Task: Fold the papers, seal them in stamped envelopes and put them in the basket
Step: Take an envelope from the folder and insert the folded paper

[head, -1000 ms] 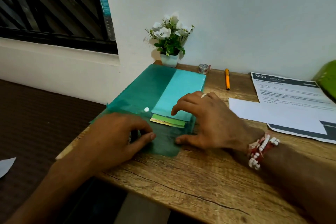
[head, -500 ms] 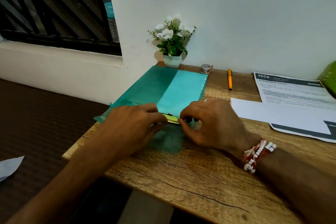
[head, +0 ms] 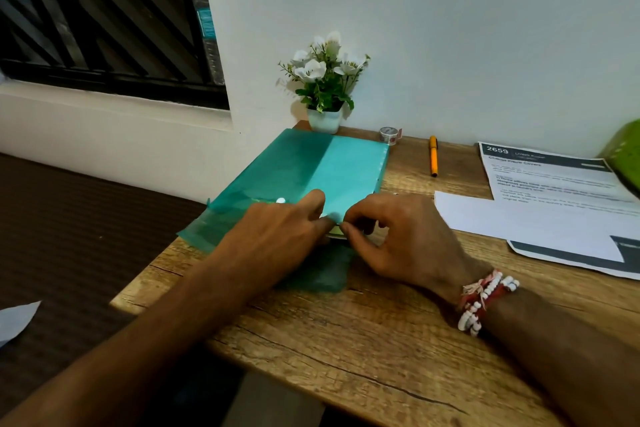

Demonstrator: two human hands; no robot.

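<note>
A teal see-through folder [head: 301,163] with a white snap button lies on the wooden desk [head: 346,333], its flap open toward me. My left hand [head: 277,236] rests on the folder, index finger stretched along the folder's mouth; its thumb is hidden. My right hand [head: 398,239] pinches the edge of the yellow-green papers [head: 336,235] that peek out of the mouth. A blank white sheet [head: 526,222] lies to the right, overlapping a printed sheet [head: 554,177]. At the right edge of the view is part of a green object [head: 623,152]; I cannot tell whether it is the basket.
A small pot of white flowers [head: 325,80] stands against the wall behind the folder. Next to it are a tape roll [head: 388,134] and an orange pen [head: 433,156]. A paper scrap [head: 15,321] lies on the dark floor at left.
Both hands moved from lying on the folder's flap to meeting at its mouth. The coloured papers, plainly showing before, are now mostly covered by my fingers.
</note>
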